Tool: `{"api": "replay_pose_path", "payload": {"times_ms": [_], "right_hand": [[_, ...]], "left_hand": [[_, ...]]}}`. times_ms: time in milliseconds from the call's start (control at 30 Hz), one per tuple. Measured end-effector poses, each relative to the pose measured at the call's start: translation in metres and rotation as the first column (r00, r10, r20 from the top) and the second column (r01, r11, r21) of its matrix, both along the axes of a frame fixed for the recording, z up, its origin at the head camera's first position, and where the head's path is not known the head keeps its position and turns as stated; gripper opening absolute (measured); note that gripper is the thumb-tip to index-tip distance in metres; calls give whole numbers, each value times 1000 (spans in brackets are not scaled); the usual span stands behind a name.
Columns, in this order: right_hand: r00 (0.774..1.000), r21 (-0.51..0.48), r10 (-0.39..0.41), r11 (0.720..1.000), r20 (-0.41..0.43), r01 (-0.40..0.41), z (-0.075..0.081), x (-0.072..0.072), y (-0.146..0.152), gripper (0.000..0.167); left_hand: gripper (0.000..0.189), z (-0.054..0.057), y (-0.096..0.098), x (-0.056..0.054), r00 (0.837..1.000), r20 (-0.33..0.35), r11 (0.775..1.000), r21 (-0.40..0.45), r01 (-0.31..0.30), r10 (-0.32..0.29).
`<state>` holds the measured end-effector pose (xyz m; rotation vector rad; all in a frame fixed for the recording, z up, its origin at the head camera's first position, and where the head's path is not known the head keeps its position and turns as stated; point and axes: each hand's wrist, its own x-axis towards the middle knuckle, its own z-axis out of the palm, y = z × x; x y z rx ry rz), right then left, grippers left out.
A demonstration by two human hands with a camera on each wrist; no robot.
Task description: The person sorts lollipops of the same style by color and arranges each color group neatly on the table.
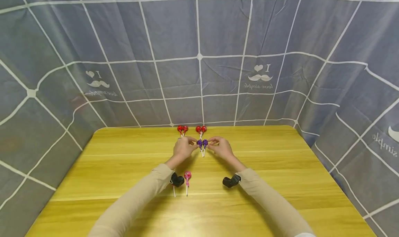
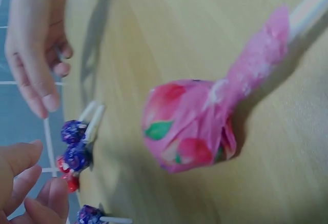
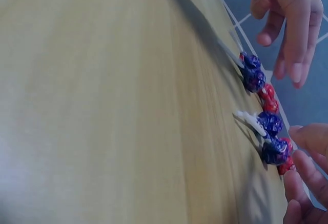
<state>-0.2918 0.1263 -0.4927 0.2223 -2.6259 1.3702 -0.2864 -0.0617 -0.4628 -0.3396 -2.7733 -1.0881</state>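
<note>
Two purple lollipops (image 1: 205, 143) lie side by side, their white sticks meeting in a V towards me. My left hand (image 1: 184, 148) is at their left side and my right hand (image 1: 221, 148) at their right. In the right wrist view, the right fingertips lie close beside these purple lollipops (image 3: 275, 150), thumb and fingers parted. The left hand (image 3: 294, 24) has loose fingers with nothing seen between them. Another purple pair (image 3: 252, 73) shows in that view; the left hand hides it in the head view. Whether fingertips lightly touch the wrappers, I cannot tell.
Behind the hands lie two pairs of red lollipops, a left pair (image 1: 182, 129) and a right pair (image 1: 201, 129). A pink lollipop (image 1: 187, 175) lies nearer, beside a white stick (image 1: 174, 191) partly hidden by the left wrist camera (image 1: 177, 179). Grey curtains (image 1: 174, 78) border the wooden table (image 1: 280, 167).
</note>
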Motion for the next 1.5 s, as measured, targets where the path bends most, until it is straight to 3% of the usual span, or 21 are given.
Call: {"api": "replay_pose_path", "payload": {"times_ms": [367,533,1033,1300,1500], "right_hand": [[999,17,34,999,-42,-33,2,19,-5,21],[997,0,66,998,-34,-66,1,31,-8,21],[993,-9,120,993,-4,-120,2,53,-18,24],[980,-26,198,980,36,-197,-1,69,-25,27],[970,-22,238,971,50,-238,-7,78,-28,27]], "left_hand": [[27,8,-24,21,1000,-3,997,72,-2,2],[27,7,-34,35,1000,-7,998,54,-12,12],[26,-3,-62,66,999,9,996,83,-38,37],[25,-16,-81,82,998,47,995,90,-43,39],[28,-23,-92,95,999,47,989,147,-24,17]]}}
